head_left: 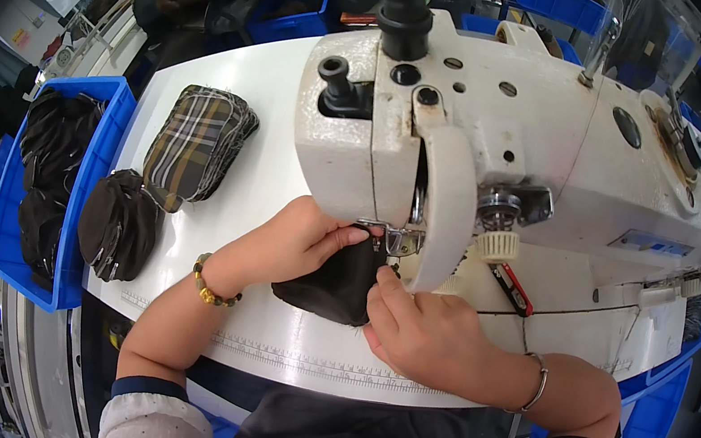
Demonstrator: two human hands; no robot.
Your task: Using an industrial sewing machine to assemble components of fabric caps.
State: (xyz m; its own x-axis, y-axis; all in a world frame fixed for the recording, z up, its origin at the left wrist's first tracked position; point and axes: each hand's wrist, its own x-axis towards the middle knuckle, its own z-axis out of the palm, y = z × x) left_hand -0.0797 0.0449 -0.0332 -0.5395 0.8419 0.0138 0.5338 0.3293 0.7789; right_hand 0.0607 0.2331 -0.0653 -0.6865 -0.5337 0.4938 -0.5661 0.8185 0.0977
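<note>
A dark brown fabric piece [326,288] lies on the white sewing table, its far edge under the presser foot area of a white industrial sewing machine [556,114]. My left hand [302,239] pinches the cloth's far edge beside the needle area, thumb and forefinger pressed together. On the cloth's right edge, just nearer than the foot, my right hand [424,334] is closed with its fingertips on the fabric. The machine head partly covers the stitching spot, so the needle cannot be made out clearly.
Plaid fabric pieces [201,147] and a dark fabric bundle [118,225] lie to the left. Beyond them stands a blue bin [119,112] holding dark pieces. A red-and-black cutter [512,289] rests right of the foot. A printed ruler [293,358] follows the table's near edge.
</note>
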